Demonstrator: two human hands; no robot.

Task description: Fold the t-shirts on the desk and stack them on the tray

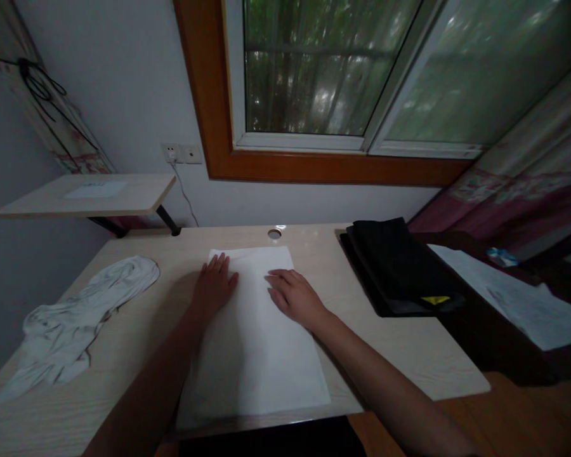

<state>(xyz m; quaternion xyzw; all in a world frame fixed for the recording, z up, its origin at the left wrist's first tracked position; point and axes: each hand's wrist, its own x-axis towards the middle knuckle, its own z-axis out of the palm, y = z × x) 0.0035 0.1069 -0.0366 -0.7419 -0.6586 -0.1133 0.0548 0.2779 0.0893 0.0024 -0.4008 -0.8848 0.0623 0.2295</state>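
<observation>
A flat white sheet [266, 355], which looks like paper or thin cloth, lies lengthwise on the pale wooden desk [385, 355] and reaches the front edge. My left hand [215, 284] rests on its far left part, palm down with the fingers stretched forward. On the far right part lies my right hand [297, 295], its fingers apart and pointing left. Neither hand grips anything. Whether the sheet has more than one layer I cannot tell.
Crumpled white cloth [85, 311] lies at the left. Folded black fabric [390, 260] is stacked at the right. A raised shelf [143, 193] stands at the back left, and a cable hole [275, 235] sits near the wall. Beyond the desk is another white sheet [509, 295].
</observation>
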